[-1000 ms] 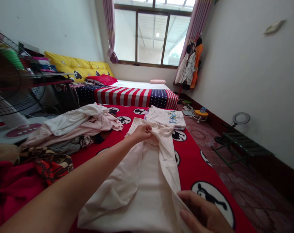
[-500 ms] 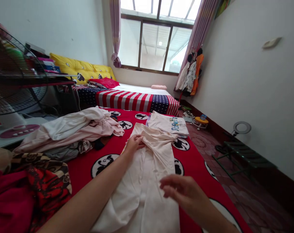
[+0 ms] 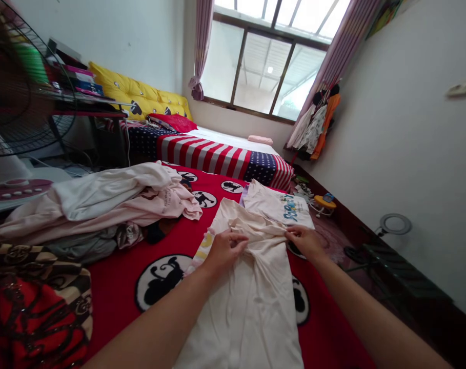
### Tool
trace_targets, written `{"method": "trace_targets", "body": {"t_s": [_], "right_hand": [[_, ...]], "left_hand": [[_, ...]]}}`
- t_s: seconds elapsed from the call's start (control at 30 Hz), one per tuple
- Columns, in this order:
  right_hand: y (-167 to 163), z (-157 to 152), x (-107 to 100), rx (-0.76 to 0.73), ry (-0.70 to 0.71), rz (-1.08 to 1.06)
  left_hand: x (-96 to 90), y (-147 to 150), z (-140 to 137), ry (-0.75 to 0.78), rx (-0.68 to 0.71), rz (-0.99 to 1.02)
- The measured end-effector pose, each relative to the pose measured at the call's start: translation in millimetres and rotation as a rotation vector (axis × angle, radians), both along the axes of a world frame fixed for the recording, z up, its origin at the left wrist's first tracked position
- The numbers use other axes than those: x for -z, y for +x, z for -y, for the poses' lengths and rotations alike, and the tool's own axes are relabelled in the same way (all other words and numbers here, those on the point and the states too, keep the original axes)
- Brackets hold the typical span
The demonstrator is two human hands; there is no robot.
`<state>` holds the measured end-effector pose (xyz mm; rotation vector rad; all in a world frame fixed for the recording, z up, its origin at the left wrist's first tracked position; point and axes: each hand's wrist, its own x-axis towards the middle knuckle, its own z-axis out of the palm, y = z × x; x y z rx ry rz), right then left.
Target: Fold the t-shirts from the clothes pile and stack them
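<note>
Cream trousers [image 3: 251, 307] lie lengthwise over the red bedspread, waist end away from me and the fabric there bunched in folds. My right hand [image 3: 305, 242] pinches the right corner of the waist. Over the left part of the waist, my left hand [image 3: 228, 251] is closed, thumb and fingers together on the folded cloth. A piece of cloth with yellow shapes [image 3: 205, 246] peeks out beneath the trousers at the left. Just beyond the waist lies a folded white T-shirt [image 3: 273, 202] with blue lettering.
A heap of white and pink clothes [image 3: 121, 197] covers the left side of the red bedspread [image 3: 121, 282]. Nearer me lies a red and checked garment [image 3: 44, 318]. A fan [image 3: 21, 102] stands at far left. A dark green folding stool [image 3: 405, 271] is on the floor at right.
My right hand has moved forward from above the trouser leg to the waist's right corner and taken hold of it. My left hand has stayed by the waist. The view has tilted.
</note>
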<state>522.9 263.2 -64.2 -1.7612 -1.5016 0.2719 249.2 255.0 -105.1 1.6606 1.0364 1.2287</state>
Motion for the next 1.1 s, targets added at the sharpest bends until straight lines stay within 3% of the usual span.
{"method": "trace_targets", "body": {"t_s": [0.33,0.53,0.67,0.77,0.9,1.1], "right_hand": [[-1,-28,-7,-0.125,0.023,-0.161],[4,-55,4,-0.016,0.039,0.010],[-8,-56,1,0.078,0.114,0.193],[-33,-48,-7,-0.020,0.162,0.318],[-70,-44,-12,-0.235,0.096,0.450],[-101,-56,-7,-0.315,-0.010,0.535]], "left_hand": [[5.4,0,-2,0.137,0.071,-0.095],[4.9,0,-3,0.164,0.025,-0.123],[5.3,1,-2,0.168,-0.010,-0.169],[4.6,2,0,0.191,-0.003,-0.264],[1.5,2,4,0.234,-0.014,-0.325],[1.2,1,6,0.263,-0.005,-0.373]]}}
